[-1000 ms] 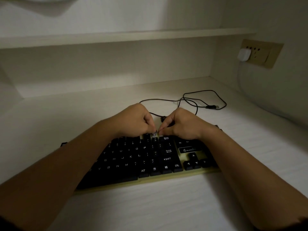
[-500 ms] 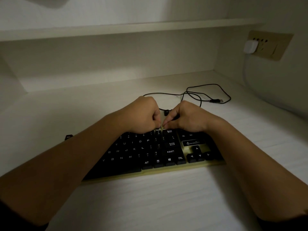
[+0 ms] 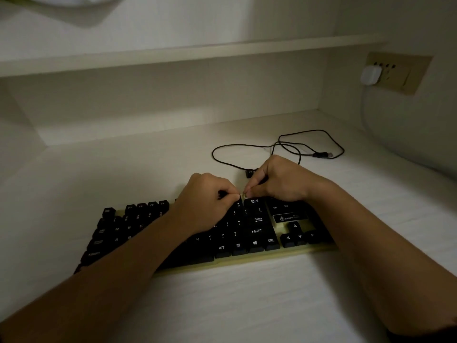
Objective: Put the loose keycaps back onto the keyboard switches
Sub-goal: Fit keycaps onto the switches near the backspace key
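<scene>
A black keyboard point(image 3: 257, 231) on a pale yellow base lies on the white desk. My left hand point(image 3: 205, 204) and my right hand point(image 3: 277, 180) meet fingertip to fingertip over the top row, just left of the BACK key point(image 3: 254, 201). Both pinch a small black keycap point(image 3: 220, 194) that their fingers mostly hide. One loose black keycap point(image 3: 249, 172) rests on the desk behind the keyboard, by my right hand's knuckles. My forearms cover the keyboard's middle and its right end.
The keyboard's black cable point(image 3: 284, 144) loops over the desk behind my hands and ends in a plug point(image 3: 321, 154). A wall socket with a white adapter point(image 3: 369, 75) sits at the right. A shelf point(image 3: 188, 53) overhangs the back.
Both hands stay pinched at the same top-row spot beside the BACK key. The camera has shifted, so the keyboard's left end now shows.
</scene>
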The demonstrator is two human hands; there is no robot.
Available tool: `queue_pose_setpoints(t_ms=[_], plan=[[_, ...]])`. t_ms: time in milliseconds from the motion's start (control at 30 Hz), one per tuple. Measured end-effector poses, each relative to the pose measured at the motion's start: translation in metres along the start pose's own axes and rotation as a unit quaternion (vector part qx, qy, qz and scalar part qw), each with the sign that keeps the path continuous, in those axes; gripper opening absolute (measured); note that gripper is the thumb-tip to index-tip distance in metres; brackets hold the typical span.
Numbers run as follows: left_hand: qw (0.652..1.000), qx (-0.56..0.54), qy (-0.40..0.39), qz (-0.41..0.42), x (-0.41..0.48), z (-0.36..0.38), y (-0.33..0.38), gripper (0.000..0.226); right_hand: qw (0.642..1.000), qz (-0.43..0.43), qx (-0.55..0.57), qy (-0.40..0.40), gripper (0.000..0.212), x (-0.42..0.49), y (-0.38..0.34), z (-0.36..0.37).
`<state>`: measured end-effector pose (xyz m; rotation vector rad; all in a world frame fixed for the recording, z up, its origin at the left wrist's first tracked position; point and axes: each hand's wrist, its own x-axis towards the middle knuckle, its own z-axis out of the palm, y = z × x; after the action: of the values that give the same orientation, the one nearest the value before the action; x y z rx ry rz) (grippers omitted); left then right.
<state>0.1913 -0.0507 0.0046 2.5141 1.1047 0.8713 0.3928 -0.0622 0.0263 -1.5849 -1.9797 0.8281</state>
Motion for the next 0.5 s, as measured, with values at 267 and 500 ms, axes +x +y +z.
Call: queue_pose_setpoints(t_ms=[267, 500], plan=[[0.998, 0.007, 0.044, 0.044, -0.0043, 0.0011, 0.0013, 0.012, 1.000, 0.004, 0.002, 0.002, 0.006, 0.0004, 0.0009, 0.0004], [0.998, 0.026, 0.027, 0.047, -0.0045, -0.0007, 0.0052, 0.021, 1.000, 0.004, -0.008, 0.010, 0.003, 0.0001, 0.0009, -0.0001]])
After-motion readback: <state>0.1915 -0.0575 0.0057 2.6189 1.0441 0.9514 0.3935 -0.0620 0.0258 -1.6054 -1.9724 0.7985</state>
